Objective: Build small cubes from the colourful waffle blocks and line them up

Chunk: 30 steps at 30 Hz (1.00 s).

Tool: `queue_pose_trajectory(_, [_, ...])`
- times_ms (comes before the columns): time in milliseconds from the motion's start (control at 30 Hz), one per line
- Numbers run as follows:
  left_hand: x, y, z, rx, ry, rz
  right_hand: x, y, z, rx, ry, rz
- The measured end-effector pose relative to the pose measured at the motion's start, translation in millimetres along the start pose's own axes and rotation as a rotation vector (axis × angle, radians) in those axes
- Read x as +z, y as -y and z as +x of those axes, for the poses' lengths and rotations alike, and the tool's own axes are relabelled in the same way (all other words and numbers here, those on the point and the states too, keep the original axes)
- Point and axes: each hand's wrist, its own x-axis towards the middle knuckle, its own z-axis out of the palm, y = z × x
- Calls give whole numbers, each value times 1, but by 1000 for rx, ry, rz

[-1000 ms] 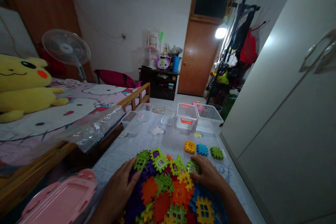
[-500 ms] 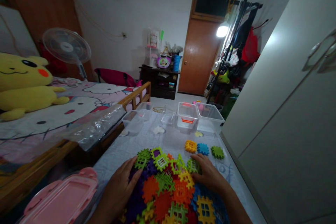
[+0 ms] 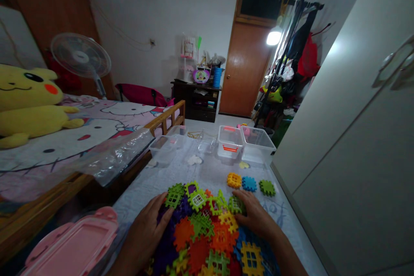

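Observation:
A heap of colourful plastic interlocking blocks lies in front of me on the cloth-covered table. My left hand rests along the heap's left side, fingers stretched and thumb apart, touching purple and green blocks. On the right side my right hand lies with its fingers over a green window block. Neither hand has lifted a piece. Beyond the heap sit a yellow block, a blue block and a green block in a row.
Clear plastic bins stand at the table's far end, one with orange handles. A pink lid is at lower left. The bed rail borders the left, a white wardrobe the right.
The view has shifted very slightly. Both hands stay on the two sides of the heap, and the blocks lie as before.

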Motion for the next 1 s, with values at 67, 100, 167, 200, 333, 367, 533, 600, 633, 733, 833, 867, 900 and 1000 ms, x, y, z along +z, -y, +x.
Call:
queue_pose_trajectory(67, [0,0,1,-7,-14,5,0,0,0,-5,-2,3])
queue_pose_trajectory(100, [0,0,2,-11,-18,10,0,0,0,-7,-3,4])
queue_pose_trajectory(167, [-1,1,2,-17,-24,19,1,0,0,-9,-10,2])
queue_pose_trajectory(200, [-2,1,2,-20,-28,23,2,0,0,-7,-18,0])
queue_pose_trajectory(333, [-2,2,2,-23,-26,30,4,1,1,4,-95,-12])
queue_pose_trajectory(367, [-2,2,2,-25,-22,31,4,1,2,0,-125,-12])
queue_pose_trajectory(533, [-2,1,2,-44,17,32,-7,8,16,-59,-252,-73])
queue_pose_trajectory(600, [-2,1,2,-47,31,30,-14,17,29,-85,-252,-147])
queue_pose_trajectory(633, [-2,1,2,-49,35,28,-17,23,37,-92,-244,-187])
queue_pose_trajectory(733, [-3,2,2,-52,40,17,-20,39,63,-85,-210,-278])
queue_pose_trajectory(833, [-3,2,1,-48,36,11,-13,49,87,-74,-179,-307])
queue_pose_trajectory(867, [-3,2,1,-47,32,10,-10,50,93,-68,-168,-316])
queue_pose_trajectory(900, [-3,2,1,-47,29,8,-7,51,99,-62,-158,-324])
queue_pose_trajectory(1000, [-3,2,1,-45,32,-2,1,52,109,-47,-132,-346])
